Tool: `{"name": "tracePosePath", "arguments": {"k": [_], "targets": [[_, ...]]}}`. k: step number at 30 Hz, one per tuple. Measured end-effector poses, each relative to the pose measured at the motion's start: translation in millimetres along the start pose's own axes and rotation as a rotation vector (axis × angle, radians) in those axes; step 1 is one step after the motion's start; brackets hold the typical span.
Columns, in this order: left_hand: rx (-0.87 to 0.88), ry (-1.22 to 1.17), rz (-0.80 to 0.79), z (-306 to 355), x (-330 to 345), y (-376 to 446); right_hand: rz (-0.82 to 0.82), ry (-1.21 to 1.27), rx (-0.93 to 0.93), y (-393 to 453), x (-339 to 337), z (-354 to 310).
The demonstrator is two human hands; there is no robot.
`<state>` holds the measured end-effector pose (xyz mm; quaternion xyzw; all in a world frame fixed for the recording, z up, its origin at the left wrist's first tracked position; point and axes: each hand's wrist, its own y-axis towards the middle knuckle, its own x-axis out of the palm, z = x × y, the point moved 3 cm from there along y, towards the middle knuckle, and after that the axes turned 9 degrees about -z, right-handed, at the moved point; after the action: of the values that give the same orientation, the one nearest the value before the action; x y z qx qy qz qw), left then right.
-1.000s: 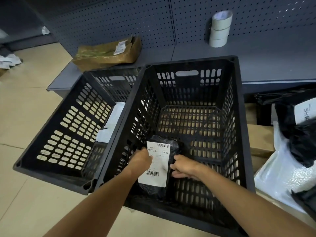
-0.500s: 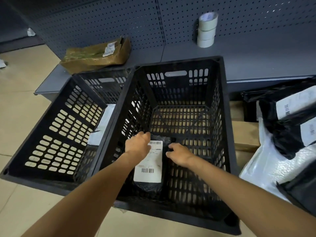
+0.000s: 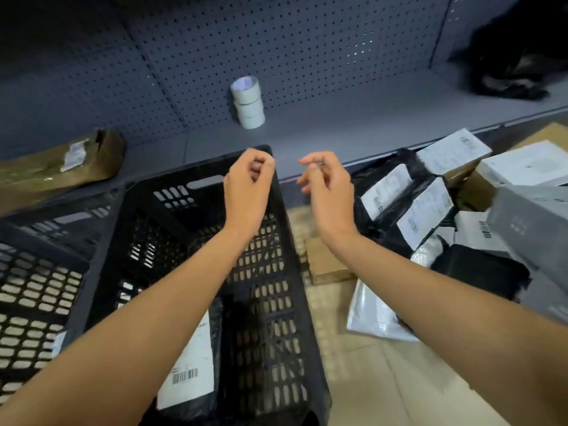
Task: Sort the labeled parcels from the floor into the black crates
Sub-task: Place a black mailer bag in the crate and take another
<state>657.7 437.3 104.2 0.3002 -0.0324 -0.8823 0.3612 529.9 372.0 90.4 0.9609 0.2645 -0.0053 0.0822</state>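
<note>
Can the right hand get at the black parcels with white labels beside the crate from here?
Probably yes: the right hand is empty, raised beside the crate, and the black parcels lie uncovered just to its right.

Crates (image 3: 276, 302): black, slotted lattice in front of you.
Parcel (image 3: 193, 364): black bag, white barcoded label.
Tape rolls (image 3: 248, 103): white.
Shelf (image 3: 338, 130): grey, dotted pegboard.
</note>
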Motion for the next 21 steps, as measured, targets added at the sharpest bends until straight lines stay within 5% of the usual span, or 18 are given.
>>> {"name": "tracePosePath", "arguments": {"k": [5, 13, 21], "targets": [[0.105, 0.156, -0.285, 43.0, 85.3, 2.8, 0.278, 0.01, 0.211, 1.9, -87.1, 55.3], [-0.196, 0.288, -1.029, -0.7, 213.8, -47.3, 0.268, 0.169, 0.831, -36.2, -164.8, 174.4], [-0.263, 0.331, -0.998, -41.7, 256.3, -36.2, 0.154, 0.308, 0.917, -43.7, -166.8, 201.1]]}}
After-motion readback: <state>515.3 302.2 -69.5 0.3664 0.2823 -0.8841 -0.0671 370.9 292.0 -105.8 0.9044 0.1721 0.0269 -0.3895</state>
